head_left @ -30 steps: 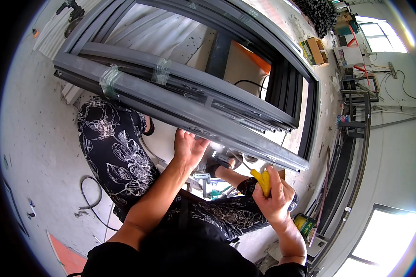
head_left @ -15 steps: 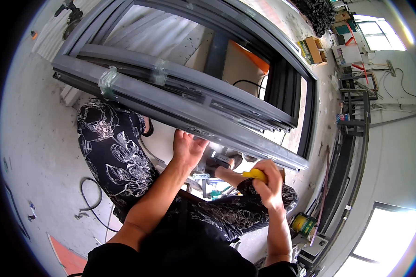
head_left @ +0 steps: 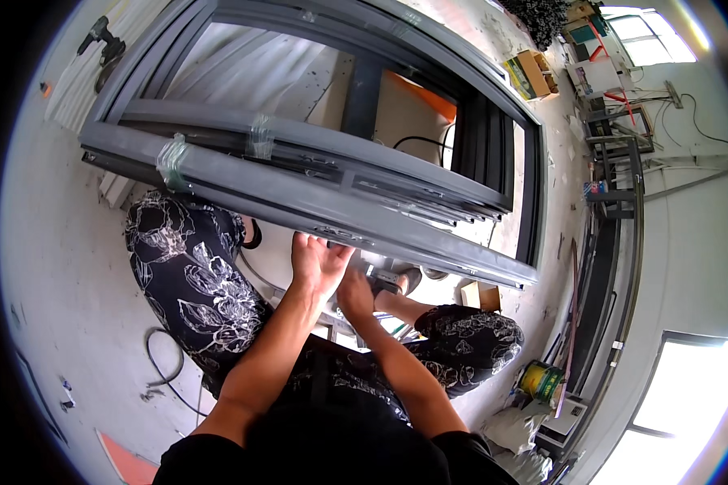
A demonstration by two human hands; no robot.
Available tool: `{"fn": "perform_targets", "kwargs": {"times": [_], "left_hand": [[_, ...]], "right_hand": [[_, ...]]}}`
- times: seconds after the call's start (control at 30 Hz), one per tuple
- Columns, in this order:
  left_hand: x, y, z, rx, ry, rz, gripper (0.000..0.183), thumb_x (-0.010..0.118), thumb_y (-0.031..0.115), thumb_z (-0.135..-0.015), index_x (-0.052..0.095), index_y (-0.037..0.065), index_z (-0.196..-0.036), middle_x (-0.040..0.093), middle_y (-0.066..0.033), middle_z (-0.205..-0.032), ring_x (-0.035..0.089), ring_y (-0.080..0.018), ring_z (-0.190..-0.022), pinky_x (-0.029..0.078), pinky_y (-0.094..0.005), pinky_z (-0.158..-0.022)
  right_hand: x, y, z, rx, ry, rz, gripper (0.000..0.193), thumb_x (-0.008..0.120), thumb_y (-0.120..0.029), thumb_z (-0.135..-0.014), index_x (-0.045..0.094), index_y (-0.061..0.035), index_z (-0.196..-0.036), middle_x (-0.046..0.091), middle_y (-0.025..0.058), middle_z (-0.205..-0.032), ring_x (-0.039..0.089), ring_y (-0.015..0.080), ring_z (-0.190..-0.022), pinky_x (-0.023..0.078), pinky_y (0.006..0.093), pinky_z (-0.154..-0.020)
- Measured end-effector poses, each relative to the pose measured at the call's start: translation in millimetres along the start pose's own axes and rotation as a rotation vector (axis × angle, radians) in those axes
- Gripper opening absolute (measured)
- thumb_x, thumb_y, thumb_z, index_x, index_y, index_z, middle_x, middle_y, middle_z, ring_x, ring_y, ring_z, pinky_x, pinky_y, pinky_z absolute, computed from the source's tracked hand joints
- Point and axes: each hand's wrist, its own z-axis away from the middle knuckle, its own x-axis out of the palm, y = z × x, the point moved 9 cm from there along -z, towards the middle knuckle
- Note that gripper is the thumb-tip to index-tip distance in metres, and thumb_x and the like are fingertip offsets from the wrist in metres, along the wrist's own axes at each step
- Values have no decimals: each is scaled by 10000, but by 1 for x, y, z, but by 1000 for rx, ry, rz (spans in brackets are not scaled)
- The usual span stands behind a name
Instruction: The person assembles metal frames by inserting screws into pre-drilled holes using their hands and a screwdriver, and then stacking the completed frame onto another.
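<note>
A grey metal window frame (head_left: pixel 243 180) lies across in front of me, its near bar above my knees. My left hand (head_left: pixel 319 265) reaches up to the near bar's lower edge, palm toward me, with fingers and thumb bent around a small dark piece that I cannot make out. Close beside it on the right, lower down, my right hand (head_left: pixel 355 294) is closed and slightly blurred. What it holds is hidden. Clear tape (head_left: pixel 172 164) wraps the near bar at the left. A slotted fitting (head_left: pixel 342 237) shows on the bar just above my left fingers.
Tools and small parts lie low between my legs, partly hidden. An open cardboard box (head_left: pixel 481 296) stands right of my foot. A cordless drill (head_left: pixel 101 39) lies at the far left. A black cable (head_left: pixel 160 365) curls on the left floor. Long metal profiles (head_left: pixel 615 323) line the right wall.
My right hand has moved left from beside the bar's right end to my left hand. The yellow handle it held is out of sight now. My left hand keeps its place at the bar.
</note>
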Motion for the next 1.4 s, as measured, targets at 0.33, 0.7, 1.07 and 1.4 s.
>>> {"fn": "perform_targets", "kwargs": {"times": [0.33,0.7,1.07,1.4], "left_hand": [[-9,2,-1,-6,-11,27,314,500,346,-957,653,73,-982,661,-45,-953,583,-283,-1067,460,-462,-1009],[-8,-4,-5,23,31,29,331,488,332,-948,590,57,-1101,597,-68,-1064,534,-292,-1130,467,-472,-1000],[-7,-9,-7,33,0,31,359,496,335,-945,574,47,-1143,593,-86,-1128,529,-289,-1139,447,-478,-1017],[-9,-7,-5,37,15,98,301,453,319,-987,604,79,-1089,606,-29,-1094,537,-267,-1116,458,-434,-998]], "right_hand": [[-187,-32,-13,284,510,-246,62,696,-85,-832,676,-43,-873,622,92,-755,599,250,-661,491,361,-602],[-174,-1,-39,683,488,-368,195,759,-210,-805,724,-25,-857,696,104,-745,653,262,-693,486,339,-672],[-161,9,-22,839,670,-596,190,757,-144,-804,716,21,-888,703,94,-755,625,139,-678,494,271,-658],[-196,-43,-46,320,643,-82,63,730,-51,-776,681,-70,-810,573,69,-639,563,255,-556,440,369,-521]]}}
